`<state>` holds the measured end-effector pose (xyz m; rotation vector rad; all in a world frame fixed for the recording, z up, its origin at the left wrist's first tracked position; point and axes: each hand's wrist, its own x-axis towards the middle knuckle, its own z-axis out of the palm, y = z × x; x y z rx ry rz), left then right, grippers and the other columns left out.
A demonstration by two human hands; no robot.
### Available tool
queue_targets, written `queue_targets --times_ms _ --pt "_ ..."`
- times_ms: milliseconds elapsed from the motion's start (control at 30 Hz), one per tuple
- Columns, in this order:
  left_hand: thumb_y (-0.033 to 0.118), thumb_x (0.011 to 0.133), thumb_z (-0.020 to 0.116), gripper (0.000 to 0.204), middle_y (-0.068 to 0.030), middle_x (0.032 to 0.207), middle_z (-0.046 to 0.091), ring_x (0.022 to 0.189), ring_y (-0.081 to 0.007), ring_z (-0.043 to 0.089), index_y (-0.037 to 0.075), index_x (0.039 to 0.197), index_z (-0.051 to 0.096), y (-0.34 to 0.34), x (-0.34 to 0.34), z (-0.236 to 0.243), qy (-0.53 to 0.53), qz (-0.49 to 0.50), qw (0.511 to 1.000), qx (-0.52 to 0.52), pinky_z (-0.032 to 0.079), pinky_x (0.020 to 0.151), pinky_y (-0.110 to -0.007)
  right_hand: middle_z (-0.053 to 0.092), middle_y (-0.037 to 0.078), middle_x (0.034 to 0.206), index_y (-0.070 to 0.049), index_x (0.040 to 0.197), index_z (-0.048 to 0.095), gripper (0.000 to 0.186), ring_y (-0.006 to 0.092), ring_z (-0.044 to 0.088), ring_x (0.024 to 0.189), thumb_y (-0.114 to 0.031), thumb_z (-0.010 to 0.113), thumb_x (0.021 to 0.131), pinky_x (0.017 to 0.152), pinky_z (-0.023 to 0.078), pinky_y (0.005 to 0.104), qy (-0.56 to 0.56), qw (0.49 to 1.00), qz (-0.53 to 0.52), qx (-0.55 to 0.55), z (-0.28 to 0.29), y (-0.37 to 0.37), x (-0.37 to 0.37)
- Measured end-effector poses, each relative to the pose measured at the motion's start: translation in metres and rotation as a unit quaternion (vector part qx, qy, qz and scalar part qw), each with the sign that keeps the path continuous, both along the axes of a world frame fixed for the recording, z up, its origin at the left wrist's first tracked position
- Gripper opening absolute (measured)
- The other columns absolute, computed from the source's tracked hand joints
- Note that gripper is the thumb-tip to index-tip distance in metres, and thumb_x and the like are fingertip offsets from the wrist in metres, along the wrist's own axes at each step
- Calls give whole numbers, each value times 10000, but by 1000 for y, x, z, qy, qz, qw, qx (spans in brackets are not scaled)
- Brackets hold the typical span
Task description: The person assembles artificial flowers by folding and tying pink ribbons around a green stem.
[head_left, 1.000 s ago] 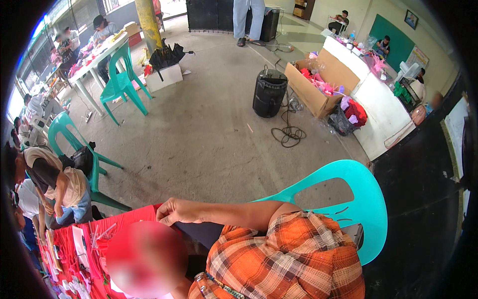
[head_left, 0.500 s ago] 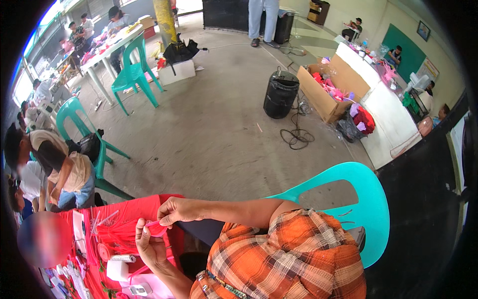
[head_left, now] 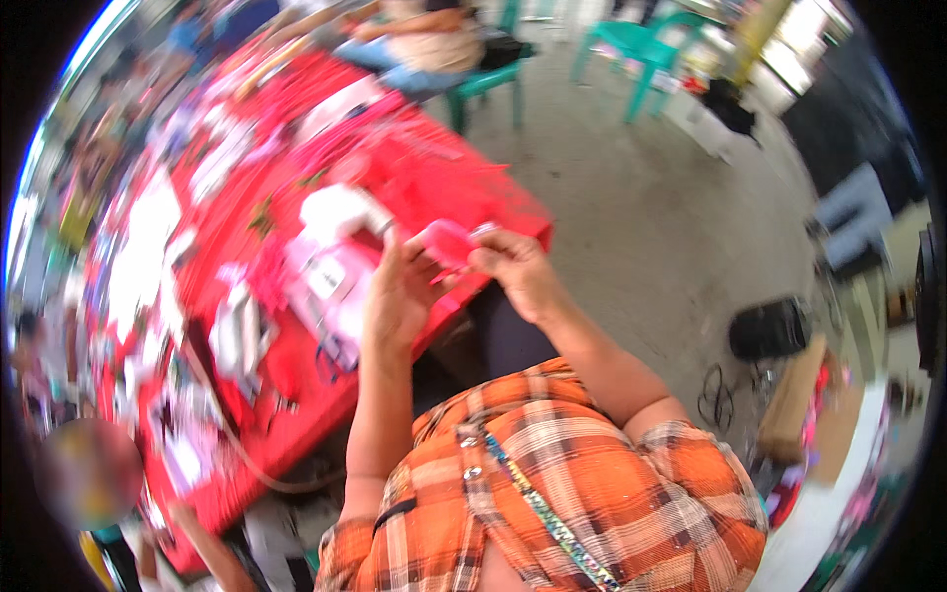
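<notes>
Over the edge of the red-covered table, a bright pink, petal-like piece of thin material (head_left: 449, 243) is held up between my two hands. My right hand (head_left: 521, 272) pinches its right end between thumb and fingers. My left hand (head_left: 399, 288) has its fingers closed at the piece's left edge, and motion blur hides the exact grip. Whether the piece is paper or cloth, I cannot tell. Close by on the table lie a white roll-like object (head_left: 340, 212), a pink sheet or bag (head_left: 340, 296) and a small white device (head_left: 328, 269).
The red table (head_left: 286, 380) carries several scattered white, pink and green items. A pale cord (head_left: 222, 419) loops over its near edge. Another person (head_left: 424, 44) sits at the far side by a green chair (head_left: 488, 94). A black speaker (head_left: 769, 329) stands on the floor to the right.
My view has swung left and down toward the table, so more of it shows. Both hands now appear nearer the middle, still holding the pink piece between them.
</notes>
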<state>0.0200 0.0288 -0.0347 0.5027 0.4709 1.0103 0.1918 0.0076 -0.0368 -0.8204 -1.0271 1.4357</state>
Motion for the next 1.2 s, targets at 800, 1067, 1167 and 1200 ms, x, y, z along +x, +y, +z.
queue_targets --times_ms 800,1067,1167,1200 --pt "183 840 640 183 -50 796 643 720 -136 627 12 902 627 -65 -110 -11 119 250 961 -20 528 657 -276 646 29 859 -1 960 631 127 91 583 827 -55 594 852 791 442 235 6 973 230 -25 -31 -4 -110" --pt "23 833 601 249 -119 965 641 817 -167 638 -47 1071 575 -72 -87 -16 118 384 916 8 548 720 -275 655 40 852 -3 966 644 158 84 583 806 -86 633 833 763 446 222 -20 976 216 -17 -42 0 -119" --pt "3 823 604 307 -126 999 633 836 -173 638 -49 1121 551 -68 -82 -20 155 391 907 15 546 735 -274 656 39 849 -1 962 646 149 77 579 801 -71 630 832 755 447 215 -23 971 238 -14 -45 5 -113" --pt "16 828 604 314 -127 1001 633 837 -174 639 -48 1130 547 -66 -81 -19 173 393 903 19 543 735 -279 655 39 851 1 966 645 150 78 579 802 -69 628 833 755 447 215 -19 970 243 -13 -45 6 -112"
